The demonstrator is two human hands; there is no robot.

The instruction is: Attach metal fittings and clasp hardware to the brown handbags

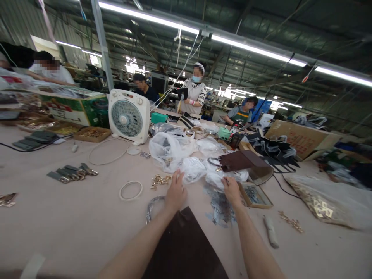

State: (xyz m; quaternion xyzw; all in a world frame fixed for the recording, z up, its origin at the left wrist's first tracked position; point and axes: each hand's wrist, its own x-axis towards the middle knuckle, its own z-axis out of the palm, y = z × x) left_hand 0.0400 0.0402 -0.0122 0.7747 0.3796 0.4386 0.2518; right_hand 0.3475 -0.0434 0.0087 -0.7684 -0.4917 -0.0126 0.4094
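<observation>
Your left hand (175,190) rests with fingers spread on a crinkled clear plastic bag (192,168) mid-table. Your right hand (231,190) lies just beside it on another clear bag (215,179); whether it pinches anything, you cannot tell.

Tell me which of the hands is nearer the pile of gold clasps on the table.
Left. The left hand lies just right of the gold clasps; the right hand is farther right, at the plastic bags.

Crinkled glossy plastic bags (171,149), shiny brass-coloured metal fittings (159,180), matt dark brown panel (183,244), smooth matt table (72,217)
</observation>
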